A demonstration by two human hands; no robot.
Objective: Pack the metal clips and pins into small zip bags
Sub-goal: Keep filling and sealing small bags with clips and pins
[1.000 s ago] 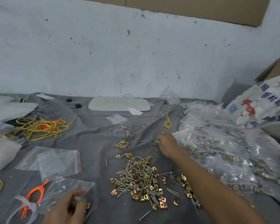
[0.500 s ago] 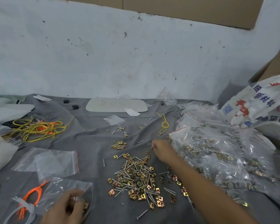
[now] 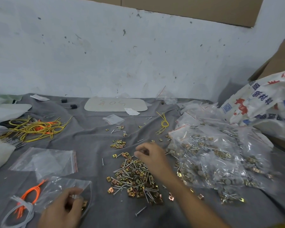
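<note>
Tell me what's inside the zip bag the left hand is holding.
At least one brass clip shows through the zip bag, at the edge of the left hand. The hand covers the rest, so the count and other contents can't be told.

Left hand (image 3: 62, 209) gripping zip bag (image 3: 61, 188), clip pile (image 3: 133, 176)

Soft, rather dim, cool light falls evenly; the wrinkled grey cloth (image 3: 89, 142) shows only faint shadows in its folds. The heaped clear plastic bags (image 3: 212, 162) at 3 o'clock give small glints. The right hand (image 3: 150, 153), at centre, is smeared by motion; the left hand (image 3: 62, 209) and the small clear zip bag (image 3: 61, 185) it holds, at 7 o'clock, are soft too.
</note>
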